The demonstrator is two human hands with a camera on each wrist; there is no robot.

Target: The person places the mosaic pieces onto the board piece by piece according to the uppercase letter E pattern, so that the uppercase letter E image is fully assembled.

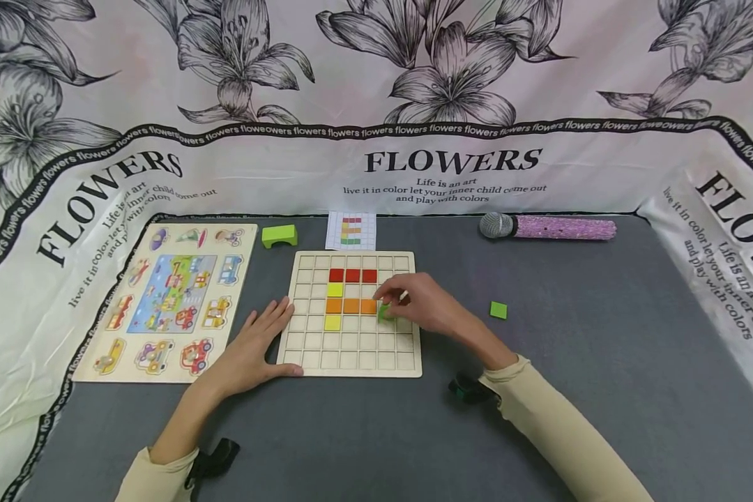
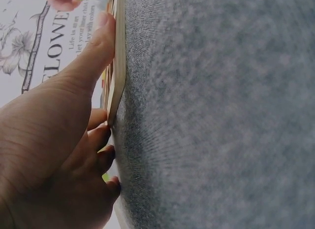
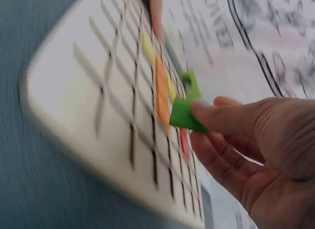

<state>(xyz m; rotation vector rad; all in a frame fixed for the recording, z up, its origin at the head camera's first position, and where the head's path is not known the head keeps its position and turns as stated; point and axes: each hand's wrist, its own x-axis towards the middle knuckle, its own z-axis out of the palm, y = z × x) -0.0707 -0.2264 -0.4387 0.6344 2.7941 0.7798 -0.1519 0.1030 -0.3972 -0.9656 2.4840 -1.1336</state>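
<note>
A wooden grid board (image 1: 351, 359) lies on the grey table. In its cells sit three red tiles (image 1: 352, 275), three orange tiles (image 1: 351, 306) and two yellow tiles (image 1: 332, 322). My right hand (image 1: 423, 303) pinches a green square tile (image 3: 183, 114) between thumb and fingers, just above the board's right part. My left hand (image 1: 257, 346) is at the board's left edge, its fingers spread and its thumb along the near left corner. In the left wrist view the thumb (image 2: 93, 54) touches the board's side. Another green tile (image 1: 498, 310) lies on the table to the right.
Behind the board lies a pattern card (image 1: 351, 231) with coloured squares. A green arch block (image 1: 279, 236) stands beside it. A vehicle picture puzzle (image 1: 163, 303) lies at the left. A pink glittery microphone (image 1: 555, 227) rests at the back right, near the flower-printed cloth (image 1: 452, 181).
</note>
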